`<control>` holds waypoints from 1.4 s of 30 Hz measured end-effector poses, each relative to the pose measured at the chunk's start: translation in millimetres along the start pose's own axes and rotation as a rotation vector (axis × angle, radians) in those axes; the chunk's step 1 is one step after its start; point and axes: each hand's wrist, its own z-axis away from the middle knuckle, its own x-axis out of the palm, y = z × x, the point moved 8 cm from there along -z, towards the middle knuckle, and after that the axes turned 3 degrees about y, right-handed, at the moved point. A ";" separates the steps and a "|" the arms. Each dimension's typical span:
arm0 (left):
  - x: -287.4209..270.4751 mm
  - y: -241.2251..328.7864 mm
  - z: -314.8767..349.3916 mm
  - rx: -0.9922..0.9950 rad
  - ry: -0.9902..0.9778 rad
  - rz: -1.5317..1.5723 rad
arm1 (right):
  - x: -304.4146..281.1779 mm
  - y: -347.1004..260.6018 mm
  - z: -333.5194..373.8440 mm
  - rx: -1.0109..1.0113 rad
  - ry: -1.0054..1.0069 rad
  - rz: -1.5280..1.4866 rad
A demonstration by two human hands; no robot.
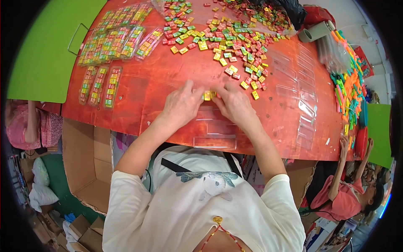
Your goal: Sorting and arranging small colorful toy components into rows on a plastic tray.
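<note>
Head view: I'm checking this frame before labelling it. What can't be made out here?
- Yellow pieces: partly covered by the left hand and right hand; their count is unclear.
- Clear sleeve at the table edge: contents too faint to tell.
- Filled strips: pieces too small to count.
- Roll: material unclear.

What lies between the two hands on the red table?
In the head view, a short row of small yellow blocks lies between the left hand and right hand.

Red, yellow and green candies (226,42) are lying beyond the hands (210,105) on the glossy red-orange table (159,80).
</note>
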 end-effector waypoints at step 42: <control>36.9 19.7 29.8 0.212 0.047 0.042 | 1.0 5.4 35.9 0.051 0.219 0.180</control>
